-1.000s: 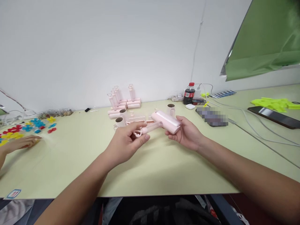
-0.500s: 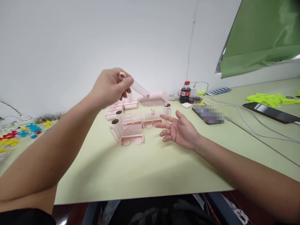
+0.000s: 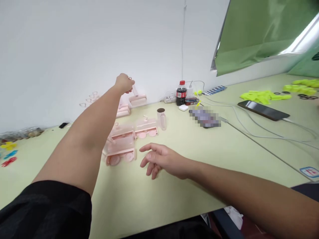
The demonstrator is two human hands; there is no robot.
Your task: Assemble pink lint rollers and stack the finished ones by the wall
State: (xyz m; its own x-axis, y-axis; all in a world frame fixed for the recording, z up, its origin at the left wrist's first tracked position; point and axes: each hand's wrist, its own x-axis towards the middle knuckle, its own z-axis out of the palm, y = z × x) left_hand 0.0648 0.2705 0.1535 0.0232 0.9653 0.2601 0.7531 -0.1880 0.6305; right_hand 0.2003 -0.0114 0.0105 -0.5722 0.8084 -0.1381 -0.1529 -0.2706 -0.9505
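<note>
My left hand [image 3: 125,83] reaches to the back of the table by the wall. Its fingers are closed round the handle of a pink lint roller [image 3: 138,100], whose long head points right, close to the other pink rollers [image 3: 123,111] there. My right hand [image 3: 161,161] hovers over the table front, holding nothing, its fingers loosely apart. Just left of it are pink wheeled pieces with translucent covers [image 3: 147,129], partly hidden behind my left forearm. A white roll with a brown core [image 3: 161,116] stands upright beside them.
A cola bottle [image 3: 181,93], a white case [image 3: 183,107] and a phone with a blurred screen [image 3: 204,118] are at the back right. Cables run past a second phone [image 3: 263,110] and neon-yellow pieces [image 3: 261,96]. Coloured pieces [image 3: 9,154] lie far left.
My left hand has carried the lint roller back toward the wall. My right hand has turned from palm up to a loose, palm-down pose. The view has shifted right.
</note>
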